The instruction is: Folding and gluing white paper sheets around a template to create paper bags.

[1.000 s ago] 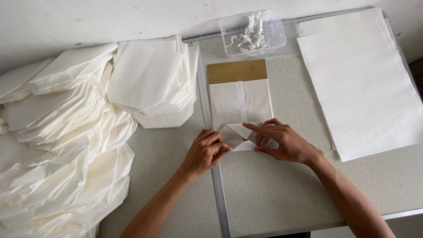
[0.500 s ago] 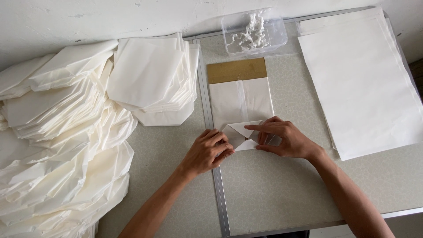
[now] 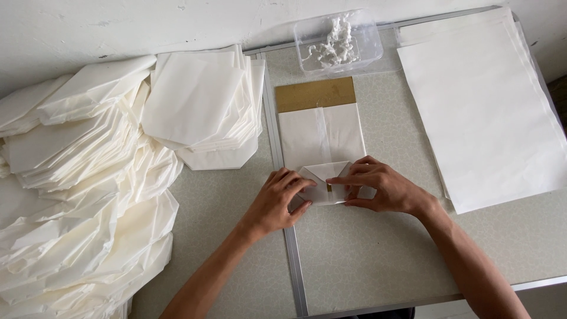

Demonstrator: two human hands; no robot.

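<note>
— Left hand (image 3: 277, 201) first: what is it doing?

— It lies flat, fingers slightly curled, pressing the left corner of the folded bottom of a white paper bag (image 3: 322, 142). It grips nothing; it only holds the paper down.

— What is off to the far left?

— A big sprawl of folded white bags (image 3: 77, 201) covers the left part of the table (image 3: 378, 260), with a neater stack of bags (image 3: 201, 106) just beside it, near the wall.

— And the bag being worked on?

— It lies flat in the middle of the table, just right of a metal strip (image 3: 292, 260), a gold-brown band (image 3: 315, 93) at its far end and the folded flap (image 3: 326, 183) at the near end.

— The right hand (image 3: 378, 188)?

— Open too, fingertips pressing the flap's right side, forefinger pointing left toward the other hand.

— Further right?

— A clear plastic tub (image 3: 339, 41) of white paste sits beyond the bag; a pile of plain white sheets (image 3: 484, 106) lies at the right edge.
</note>
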